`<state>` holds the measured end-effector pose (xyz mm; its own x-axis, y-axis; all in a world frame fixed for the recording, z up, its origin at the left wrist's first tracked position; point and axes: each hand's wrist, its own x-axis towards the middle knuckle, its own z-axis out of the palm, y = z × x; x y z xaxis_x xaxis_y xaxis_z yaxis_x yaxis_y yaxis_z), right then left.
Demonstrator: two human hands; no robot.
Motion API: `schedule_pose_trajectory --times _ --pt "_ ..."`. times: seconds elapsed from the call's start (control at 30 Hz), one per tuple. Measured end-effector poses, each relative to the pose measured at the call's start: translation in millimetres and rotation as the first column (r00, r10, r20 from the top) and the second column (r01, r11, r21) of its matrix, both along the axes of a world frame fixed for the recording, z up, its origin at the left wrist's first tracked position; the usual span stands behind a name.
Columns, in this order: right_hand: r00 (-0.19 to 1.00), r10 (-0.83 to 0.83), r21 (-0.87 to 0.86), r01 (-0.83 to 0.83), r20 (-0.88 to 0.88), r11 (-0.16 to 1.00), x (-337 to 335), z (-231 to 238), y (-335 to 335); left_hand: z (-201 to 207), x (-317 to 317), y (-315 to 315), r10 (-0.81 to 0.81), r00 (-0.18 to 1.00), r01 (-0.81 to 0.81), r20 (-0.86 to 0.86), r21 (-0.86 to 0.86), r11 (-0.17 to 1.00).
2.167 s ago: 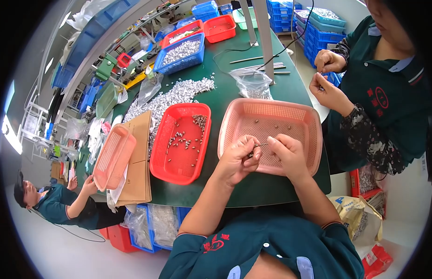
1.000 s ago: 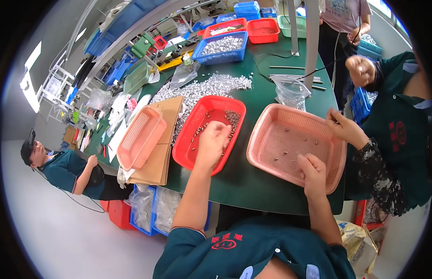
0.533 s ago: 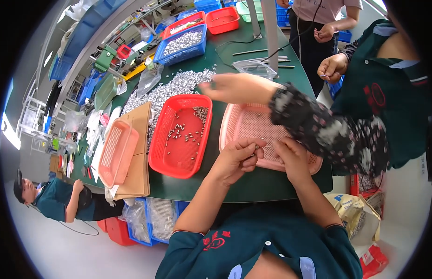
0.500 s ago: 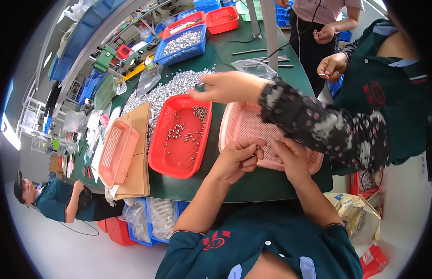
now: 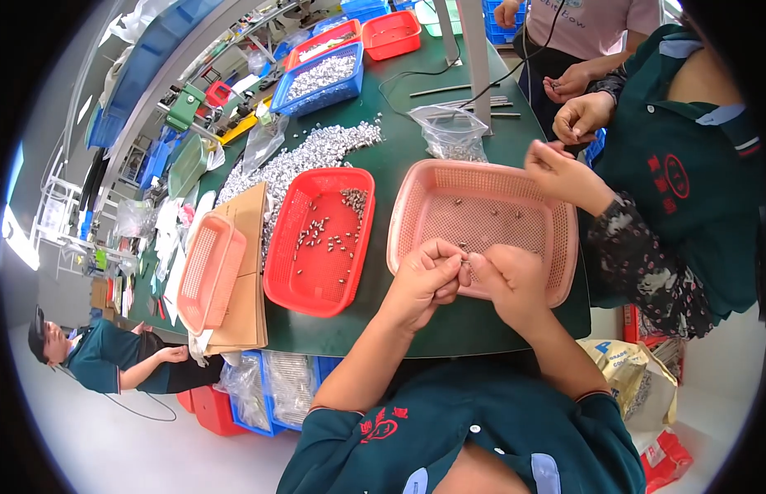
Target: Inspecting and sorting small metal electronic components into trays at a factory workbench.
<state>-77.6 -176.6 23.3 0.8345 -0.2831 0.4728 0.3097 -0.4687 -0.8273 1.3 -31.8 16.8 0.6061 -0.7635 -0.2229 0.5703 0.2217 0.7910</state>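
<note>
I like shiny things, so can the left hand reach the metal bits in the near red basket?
Probably yes: the near red basket lies open left of the left hand, nothing covering the metal bits. That hand looks busy pinching, though.

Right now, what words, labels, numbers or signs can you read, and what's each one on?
I won't quote print; locations only:
Red lettering and emblem: wearer's green shirt
Similar red marks: co-worker's green shirt, too small
Dark lettering, cut off: pink shirt
Blue lettering: yellow sack
Pale patch: red bag, unreadable
</note>
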Motion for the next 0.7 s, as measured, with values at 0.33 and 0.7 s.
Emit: schedule_pose_trajectory --times 0.33,0.7 --pt "0.980 0.097 0.493 0.001 -0.175 0.870 3 -17 4 -1 -4 -4 0.062 0.996 -0.071 0.071 0.131 0.989" --pt "0.983 0.022 0.552 0.084 -0.182 0.830 1 -8 1 6 4 18 0.187 0.966 -0.218 0.176 0.174 0.960"
